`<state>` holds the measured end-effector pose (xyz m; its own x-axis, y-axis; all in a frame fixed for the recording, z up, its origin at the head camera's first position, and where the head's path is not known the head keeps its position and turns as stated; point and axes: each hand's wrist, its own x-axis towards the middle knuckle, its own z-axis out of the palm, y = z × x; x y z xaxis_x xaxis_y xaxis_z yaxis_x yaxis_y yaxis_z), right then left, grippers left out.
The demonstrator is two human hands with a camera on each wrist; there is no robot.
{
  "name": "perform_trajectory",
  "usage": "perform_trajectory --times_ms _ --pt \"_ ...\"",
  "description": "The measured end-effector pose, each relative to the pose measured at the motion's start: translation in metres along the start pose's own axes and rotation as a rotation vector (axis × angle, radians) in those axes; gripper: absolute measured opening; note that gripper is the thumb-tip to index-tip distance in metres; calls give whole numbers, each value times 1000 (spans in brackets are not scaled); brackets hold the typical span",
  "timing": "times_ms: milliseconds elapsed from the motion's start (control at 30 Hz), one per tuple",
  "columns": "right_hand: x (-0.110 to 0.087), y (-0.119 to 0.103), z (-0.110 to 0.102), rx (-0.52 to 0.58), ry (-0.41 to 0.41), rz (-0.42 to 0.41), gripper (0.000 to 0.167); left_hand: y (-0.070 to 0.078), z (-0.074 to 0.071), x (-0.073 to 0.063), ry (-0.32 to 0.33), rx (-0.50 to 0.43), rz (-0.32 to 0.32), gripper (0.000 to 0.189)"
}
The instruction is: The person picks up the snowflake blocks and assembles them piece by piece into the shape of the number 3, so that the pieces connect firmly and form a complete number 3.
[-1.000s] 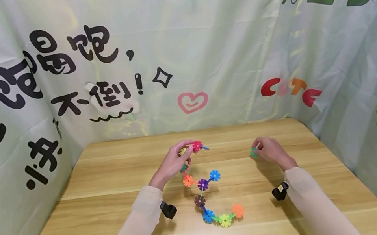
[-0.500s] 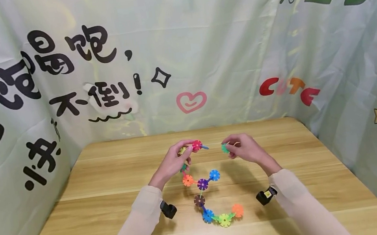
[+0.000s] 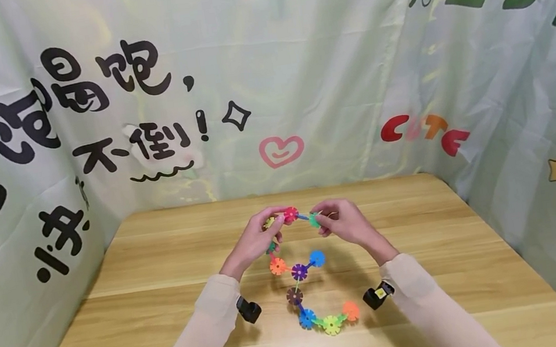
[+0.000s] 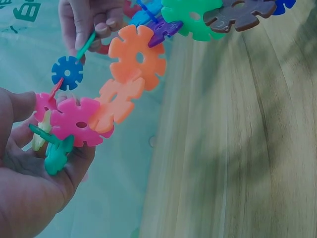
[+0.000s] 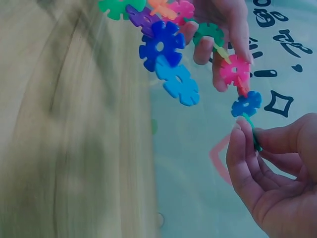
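Observation:
A chain of notched plastic snowflake discs (image 3: 298, 272) in many colours curves from the back of the table toward its front. My left hand (image 3: 255, 238) pinches the chain near its far end, around a pink disc (image 4: 79, 122). Beyond those fingers a blue disc (image 5: 246, 103) stands out at the chain's tip. My right hand (image 3: 345, 223) pinches a green snowflake disc (image 5: 253, 133) between thumb and fingers. Its edge meets the blue disc in both wrist views. The near end of the chain finishes in an orange disc (image 3: 350, 310).
All of this is over a wooden table (image 3: 172, 328). Printed cloth (image 3: 223, 75) hangs behind the table and along both sides. Each wrist wears a small black camera, the left one (image 3: 249, 310) close to the chain.
My right hand has brought the green disc leftward from the right side of the table to the blue disc at the chain's tip. The left hand has stayed in place.

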<state>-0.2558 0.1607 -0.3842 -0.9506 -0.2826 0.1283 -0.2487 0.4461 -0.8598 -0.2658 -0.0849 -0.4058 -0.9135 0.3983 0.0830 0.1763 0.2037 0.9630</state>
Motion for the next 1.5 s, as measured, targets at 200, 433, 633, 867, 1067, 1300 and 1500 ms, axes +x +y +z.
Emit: perform_trajectory --times_ms 200,433,633,867,1067,1300,1500 --pt "2 3 3 26 5 -11 22 -1 -1 -1 -3 1 2 37" --pt "4 3 5 15 -10 -12 22 0 -2 -2 -6 -16 11 37" --pt "2 2 7 36 3 -15 21 -1 -2 -2 -18 -2 13 36" --pt "3 3 13 35 51 -30 20 -1 -1 -2 -41 11 22 37" --pt "4 4 17 41 113 2 20 -1 2 -1 -66 32 34 38" --pt "1 2 14 28 120 -2 18 -3 7 2 -84 26 55 37" --pt "1 -7 14 27 89 -34 24 -12 3 2 -75 -76 15 39"
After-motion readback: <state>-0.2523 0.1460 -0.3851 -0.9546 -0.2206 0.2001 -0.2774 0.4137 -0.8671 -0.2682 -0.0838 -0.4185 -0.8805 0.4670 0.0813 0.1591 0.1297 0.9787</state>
